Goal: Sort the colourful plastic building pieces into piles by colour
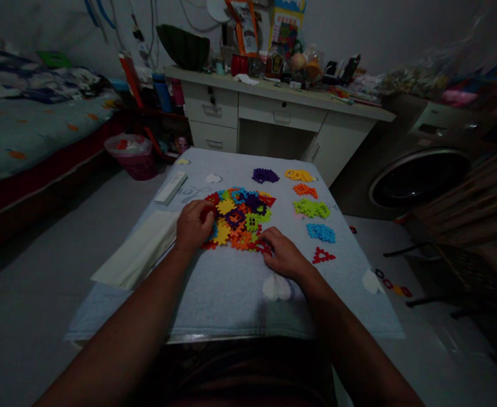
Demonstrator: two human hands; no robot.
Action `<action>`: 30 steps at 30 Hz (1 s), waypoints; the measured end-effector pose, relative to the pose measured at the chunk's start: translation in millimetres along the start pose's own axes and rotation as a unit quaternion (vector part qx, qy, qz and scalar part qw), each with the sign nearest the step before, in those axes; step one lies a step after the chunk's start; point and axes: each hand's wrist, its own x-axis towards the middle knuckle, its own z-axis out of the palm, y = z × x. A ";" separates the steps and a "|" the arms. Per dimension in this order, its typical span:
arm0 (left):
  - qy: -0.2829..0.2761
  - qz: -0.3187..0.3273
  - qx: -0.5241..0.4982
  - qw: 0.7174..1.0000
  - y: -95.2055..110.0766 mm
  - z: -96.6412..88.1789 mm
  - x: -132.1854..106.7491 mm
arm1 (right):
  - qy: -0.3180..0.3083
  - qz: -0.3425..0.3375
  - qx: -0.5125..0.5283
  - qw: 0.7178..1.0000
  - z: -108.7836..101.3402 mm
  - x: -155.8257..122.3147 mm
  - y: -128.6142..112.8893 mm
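A mixed pile of flat, notched plastic building pieces in several colours lies mid-table. At its left edge my left hand has its fingers curled around a red piece. My right hand is at the pile's lower right corner, its bent fingertips closed on another red piece. To the right, pieces lie sorted by colour: purple, yellow, orange, green and blue groups. One red triangular piece lies nearest to my right hand among these.
A light blue cloth covers the table. On its left are a white box and a pale folded sheet. Behind stand a cluttered white desk and a pink bin; a washing machine stands right. Loose pieces lie on the floor.
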 end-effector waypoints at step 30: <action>-0.025 -0.017 0.015 0.999 -3.6 -5.5 -2.3 | 0.061 0.052 -0.024 0.997 -49.2 -18.4 3.2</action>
